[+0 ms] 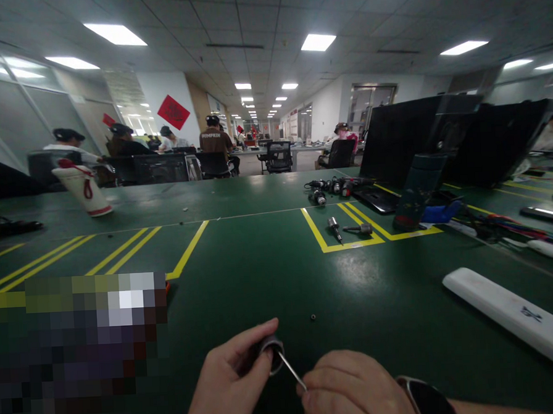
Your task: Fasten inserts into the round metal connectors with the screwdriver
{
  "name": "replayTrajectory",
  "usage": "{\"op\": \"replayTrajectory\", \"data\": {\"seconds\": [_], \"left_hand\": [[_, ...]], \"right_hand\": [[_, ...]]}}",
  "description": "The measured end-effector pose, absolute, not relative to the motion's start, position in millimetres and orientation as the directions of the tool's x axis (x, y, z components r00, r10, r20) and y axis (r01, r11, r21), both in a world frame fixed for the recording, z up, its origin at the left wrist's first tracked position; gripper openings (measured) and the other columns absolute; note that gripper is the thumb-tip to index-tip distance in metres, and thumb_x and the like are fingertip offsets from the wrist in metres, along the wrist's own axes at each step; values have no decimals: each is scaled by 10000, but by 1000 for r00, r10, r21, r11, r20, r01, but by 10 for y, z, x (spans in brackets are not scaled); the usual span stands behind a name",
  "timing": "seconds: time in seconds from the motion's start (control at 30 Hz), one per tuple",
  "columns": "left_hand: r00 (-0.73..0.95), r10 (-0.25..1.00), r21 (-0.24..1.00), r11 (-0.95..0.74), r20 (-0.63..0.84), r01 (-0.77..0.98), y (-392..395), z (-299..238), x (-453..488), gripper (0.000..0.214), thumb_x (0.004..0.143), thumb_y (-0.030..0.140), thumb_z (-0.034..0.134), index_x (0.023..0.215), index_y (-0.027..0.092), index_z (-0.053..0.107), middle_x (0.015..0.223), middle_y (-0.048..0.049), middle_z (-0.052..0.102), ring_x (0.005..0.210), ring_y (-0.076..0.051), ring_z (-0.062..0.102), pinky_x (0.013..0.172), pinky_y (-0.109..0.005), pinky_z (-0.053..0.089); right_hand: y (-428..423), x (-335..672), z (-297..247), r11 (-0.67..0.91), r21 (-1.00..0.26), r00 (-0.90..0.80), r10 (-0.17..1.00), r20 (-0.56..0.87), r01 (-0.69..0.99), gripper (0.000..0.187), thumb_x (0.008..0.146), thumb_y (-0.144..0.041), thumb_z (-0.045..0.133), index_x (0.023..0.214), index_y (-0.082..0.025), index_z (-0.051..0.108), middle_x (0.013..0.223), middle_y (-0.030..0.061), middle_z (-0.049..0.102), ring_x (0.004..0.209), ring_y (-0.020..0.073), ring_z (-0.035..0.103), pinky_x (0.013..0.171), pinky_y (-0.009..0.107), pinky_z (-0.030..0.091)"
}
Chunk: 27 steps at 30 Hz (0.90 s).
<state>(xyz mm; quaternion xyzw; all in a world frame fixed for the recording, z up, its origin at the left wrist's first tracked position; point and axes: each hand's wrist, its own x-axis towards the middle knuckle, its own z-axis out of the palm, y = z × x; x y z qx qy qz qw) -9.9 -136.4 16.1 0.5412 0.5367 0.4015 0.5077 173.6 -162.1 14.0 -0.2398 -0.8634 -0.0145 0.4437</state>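
My left hand is closed around a dark, round hollow metal part, its open end facing right. Pinched in the fingers of my right hand is a thin metal rod, perhaps a tool's shaft. The rod's far tip sits inside the mouth of the metal part; its other end disappears in my fist. Just beyond both hands, a tiny dark ring-shaped piece lies on the green table.
Two metal chuck-like parts lie within yellow tape, with several more pieces behind. At right are a white long case, a dark bottle and cables. A paper cup stands left. People sit farther back.
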Motion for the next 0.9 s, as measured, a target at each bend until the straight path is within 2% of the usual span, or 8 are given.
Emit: {"op": "replayTrajectory", "data": {"seconds": [0.17,0.4,0.6,0.73,0.9], "left_hand": [[112,988,982,86,-105,167,-1363,100,-122,287,706,270,639,979,228,716,872,-50,764,858,-253,698,789,-340,552],[131,984,982,103,-124,157,-1354,122,-118,287,712,255,634,986,225,712,890,-59,759,870,-257,693,792,-357,550],[136,983,982,101,-123,161,-1353,95,-127,283,707,253,633,976,232,718,889,-60,759,874,-258,692,791,-359,549],[136,980,980,123,-144,156,-1365,132,-105,285,692,251,643,965,234,723,857,-53,763,857,-253,695,758,-334,558],[136,981,980,117,-140,163,-1379,144,-98,279,696,260,641,961,232,725,859,-51,764,831,-246,699,738,-320,561]], "right_hand": [[-1612,1719,114,903,-178,-497,370,785,391,328,957,-181,333,772,-130,599,653,36,684,548,125,570,482,234,425],[-1625,1749,153,900,-201,-501,389,773,388,350,965,-191,315,771,-130,600,674,44,695,588,123,595,519,224,446],[-1595,1739,162,910,-189,-517,369,772,369,357,955,-176,321,735,-128,599,619,40,676,534,127,571,475,232,428],[-1610,1736,152,905,-169,-535,373,758,391,372,960,-180,308,744,-124,605,654,53,689,557,133,581,488,237,437],[-1640,1715,146,881,-186,-482,403,778,436,386,967,-184,295,740,-139,604,639,37,677,566,128,576,499,235,432]]}}
